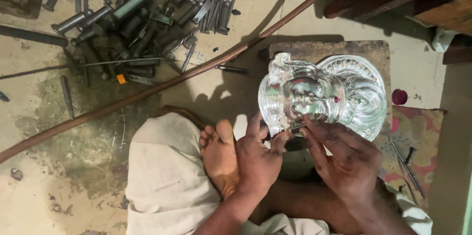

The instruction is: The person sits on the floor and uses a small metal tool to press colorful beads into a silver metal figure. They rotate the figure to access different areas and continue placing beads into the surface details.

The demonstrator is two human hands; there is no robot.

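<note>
I sit on the floor [59, 176] with the embossed silver mask [322, 94] in front of me, resting on a dark wooden block [373, 50] just above both my hands. My left hand [258, 158] grips the lower left rim of the mask, fingers spread and thumb pressed to its edge. My right hand [344, 158] holds the lower edge beside it, fingertips pinched around a thin dark tool [297, 128] that touches the metal under the raised face. My bare foot [219, 156] lies just left of my left hand, against my pale cloth wrap [167, 176]. A long copper-coloured rod [162, 82] crosses the floor diagonally, and a heap of steel punches [142, 13] lies beyond it, well apart from the mask.
</note>
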